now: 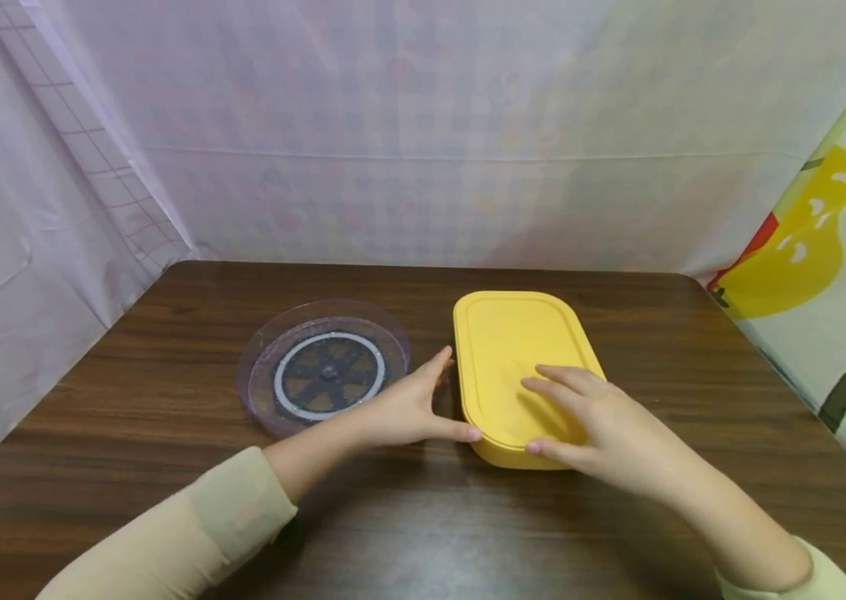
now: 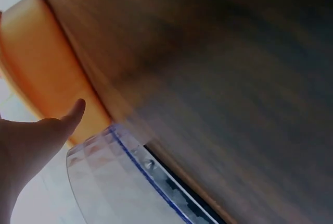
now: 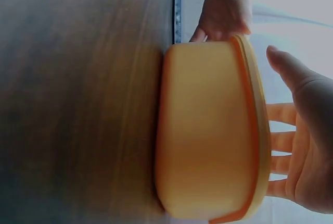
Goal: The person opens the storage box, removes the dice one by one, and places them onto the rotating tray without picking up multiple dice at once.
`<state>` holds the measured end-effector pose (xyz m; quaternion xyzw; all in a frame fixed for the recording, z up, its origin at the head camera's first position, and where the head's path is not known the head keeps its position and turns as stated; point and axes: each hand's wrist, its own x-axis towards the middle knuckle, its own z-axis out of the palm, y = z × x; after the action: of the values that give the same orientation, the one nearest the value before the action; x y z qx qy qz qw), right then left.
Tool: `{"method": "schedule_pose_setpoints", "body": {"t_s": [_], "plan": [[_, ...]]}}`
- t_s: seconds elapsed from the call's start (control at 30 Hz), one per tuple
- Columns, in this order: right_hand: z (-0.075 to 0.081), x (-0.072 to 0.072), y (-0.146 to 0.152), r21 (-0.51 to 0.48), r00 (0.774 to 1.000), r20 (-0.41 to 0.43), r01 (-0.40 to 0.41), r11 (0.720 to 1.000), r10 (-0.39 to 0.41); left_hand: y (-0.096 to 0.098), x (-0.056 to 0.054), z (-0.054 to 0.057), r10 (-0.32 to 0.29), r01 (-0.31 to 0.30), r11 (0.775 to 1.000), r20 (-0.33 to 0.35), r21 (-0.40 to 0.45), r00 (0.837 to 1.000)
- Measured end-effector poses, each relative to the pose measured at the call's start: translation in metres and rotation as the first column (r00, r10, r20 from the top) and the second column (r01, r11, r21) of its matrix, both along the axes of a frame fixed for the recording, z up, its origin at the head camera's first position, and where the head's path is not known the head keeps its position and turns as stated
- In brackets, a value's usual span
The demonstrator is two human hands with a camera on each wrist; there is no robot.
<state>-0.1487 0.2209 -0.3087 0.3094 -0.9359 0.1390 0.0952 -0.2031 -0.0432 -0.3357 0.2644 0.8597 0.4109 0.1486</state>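
Past pale sleeve (image 1: 160, 546), likely ready to hold yellow lidded box (image 1: 516, 337), with left hand (image 1: 409, 408) and right hand (image 1: 610, 425) spread, gripping nothing; next, maybe squeeze its sides

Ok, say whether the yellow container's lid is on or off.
On: the yellow lid caps the yellow container; the lid's rim follows the upper edge in the right wrist view. How tightly it fits, I cannot tell.

Head view: diffuse light is falling; pale glare is reflecting off the near tabletop (image 1: 430, 525). Wrist views: the tabletop is appearing dim and blurred — the background (image 3: 291, 2) is washing out toward white.
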Motion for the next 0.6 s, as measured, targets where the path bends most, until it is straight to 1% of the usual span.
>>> {"method": "schedule_pose_setpoints", "body": {"t_s": [0.2, 0.3, 0.5, 0.6], "plan": [[-0.008, -0.002, 0.000, -0.007, 0.997, -0.028, -0.067, 0.998, 0.067, 0.003, 0.002, -0.008, -0.011, 0.012, 0.999, -0.022, 0.034, 1.000], [-0.010, -0.003, 0.001, -0.010, 0.995, -0.031, -0.097, 0.995, 0.097, 0.004, 0.002, -0.009, -0.018, 0.018, 0.998, -0.015, 0.059, 1.000], [-0.012, -0.004, 0.002, -0.004, 0.994, -0.003, -0.105, 0.994, 0.105, 0.006, 0.002, -0.013, -0.028, 0.019, 0.992, 0.070, 0.127, 0.997], [-0.013, -0.003, 0.003, -0.001, 0.993, -0.007, -0.115, 0.993, 0.115, 0.008, 0.001, -0.016, -0.031, 0.013, 0.987, 0.107, 0.163, 0.994]]}}
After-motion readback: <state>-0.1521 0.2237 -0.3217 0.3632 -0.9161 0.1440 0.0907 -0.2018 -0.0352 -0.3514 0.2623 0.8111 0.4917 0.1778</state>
